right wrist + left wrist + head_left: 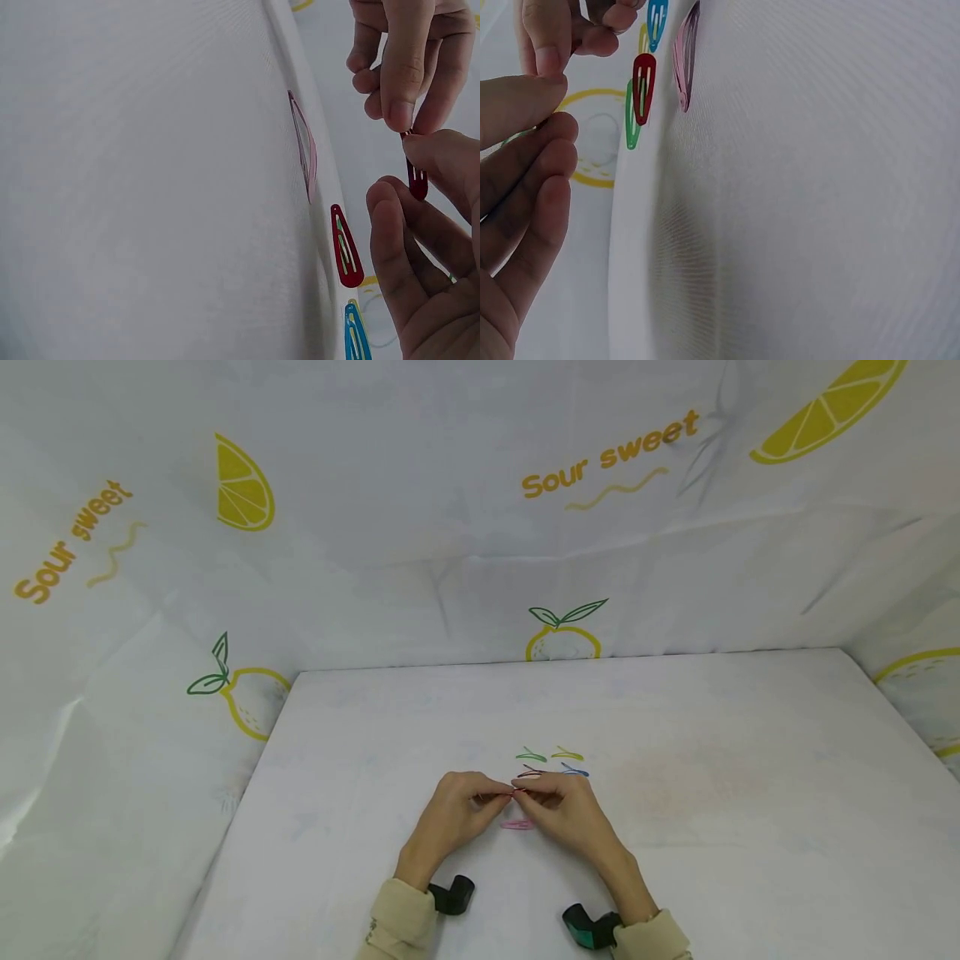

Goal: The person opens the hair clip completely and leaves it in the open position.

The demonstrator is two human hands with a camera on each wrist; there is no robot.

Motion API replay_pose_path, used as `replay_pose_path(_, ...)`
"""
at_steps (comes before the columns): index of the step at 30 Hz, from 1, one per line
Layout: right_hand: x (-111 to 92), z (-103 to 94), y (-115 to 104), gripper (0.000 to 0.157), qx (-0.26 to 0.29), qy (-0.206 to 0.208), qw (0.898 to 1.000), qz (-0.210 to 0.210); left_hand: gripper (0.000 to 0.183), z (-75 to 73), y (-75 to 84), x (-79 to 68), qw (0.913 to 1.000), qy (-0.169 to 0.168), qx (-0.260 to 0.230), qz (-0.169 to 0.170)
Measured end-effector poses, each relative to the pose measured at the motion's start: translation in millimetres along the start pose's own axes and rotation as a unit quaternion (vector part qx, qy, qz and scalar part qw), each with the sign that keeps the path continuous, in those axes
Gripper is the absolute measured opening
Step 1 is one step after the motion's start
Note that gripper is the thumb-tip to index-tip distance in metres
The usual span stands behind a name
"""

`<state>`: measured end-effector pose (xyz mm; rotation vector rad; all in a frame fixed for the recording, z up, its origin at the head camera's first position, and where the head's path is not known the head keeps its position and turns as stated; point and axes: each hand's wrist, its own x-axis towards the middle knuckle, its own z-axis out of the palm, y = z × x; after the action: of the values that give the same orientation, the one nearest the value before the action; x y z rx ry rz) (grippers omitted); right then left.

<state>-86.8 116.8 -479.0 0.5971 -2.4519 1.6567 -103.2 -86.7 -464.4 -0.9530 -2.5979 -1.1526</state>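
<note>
This looks like a makeshift booth, a white tabletop (765, 877) backed and flanked by lemon-printed sheeting (405, 485) lettered "Sour sweet".

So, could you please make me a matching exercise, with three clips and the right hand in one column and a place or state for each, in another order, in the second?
Column 1
1. Green clip
2. Blue clip
3. Pink clip
4. Right hand

Column 2
A. On the table, lowest of the clips in the head view
B. Pinching a red clip
C. Just left of the yellow clip
D. Just on the near side of the yellow clip

Pairs: 1-C, 2-D, 3-A, 4-B
</note>
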Motion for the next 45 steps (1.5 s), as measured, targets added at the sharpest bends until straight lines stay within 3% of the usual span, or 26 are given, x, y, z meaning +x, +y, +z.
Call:
replay_pose_path(8, -0.5, -1.0, -3.2, 0.020, -0.019, -0.008, 0.999, -0.039, 0.009, -1.5, 2.0, 1.4, 0.9999, -0.012, -0.006, 0.008)
replay_pose_path(19, -2.3, -0.1, 1.6, 0.021, -0.033, -0.015, 0.999, -0.022, 0.009, -0.7, -0.4, 0.6, 0.9997, -0.021, -0.012, 0.009)
replay_pose_path(31, -1.5, -0.8, 3.0, 0.021, -0.010, -0.020, 1.000, -0.006, 0.010, -2.2, -2.6, 2.2, 0.9992, -0.023, -0.032, -0.007)
replay_pose_path(45, -1.1, -0.9, 0.8, 0.018, 0.004, 0.012, 1.000, 0.001, 0.009, 1.9, -1.8, 3.3, 0.9995, 0.010, -0.018, 0.025)
